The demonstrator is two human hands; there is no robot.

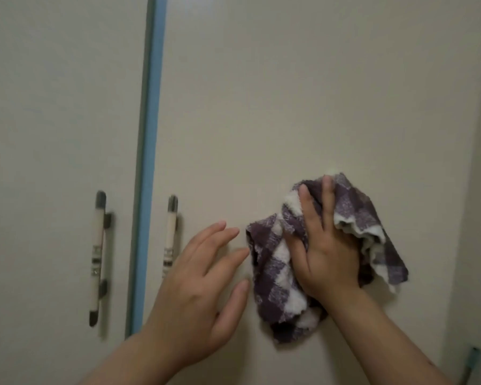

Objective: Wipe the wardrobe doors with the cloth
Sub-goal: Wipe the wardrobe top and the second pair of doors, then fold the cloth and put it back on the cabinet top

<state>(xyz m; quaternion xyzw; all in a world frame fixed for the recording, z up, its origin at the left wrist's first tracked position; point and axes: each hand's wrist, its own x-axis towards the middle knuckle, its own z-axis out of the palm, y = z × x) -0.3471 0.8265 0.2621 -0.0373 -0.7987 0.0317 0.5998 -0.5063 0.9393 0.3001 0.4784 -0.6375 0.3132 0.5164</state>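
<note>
Cream wardrobe door (pixel 289 93) lies bare above; right hand (pixel 326 254) grips the cloth (pixel 272 276), left hand (pixel 203 284) spread open beside it.

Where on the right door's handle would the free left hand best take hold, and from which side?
Grip the pale middle shaft of the right door handle, between its dark ends. It stands vertical and off the door, so the left hand, just to its right, could wrap its fingers behind it from that side.

Purple-and-white checked cloth (pixel 272 276) – cream wardrobe doors (pixel 261 93) – blue edge strip (pixel 150 134).
</note>
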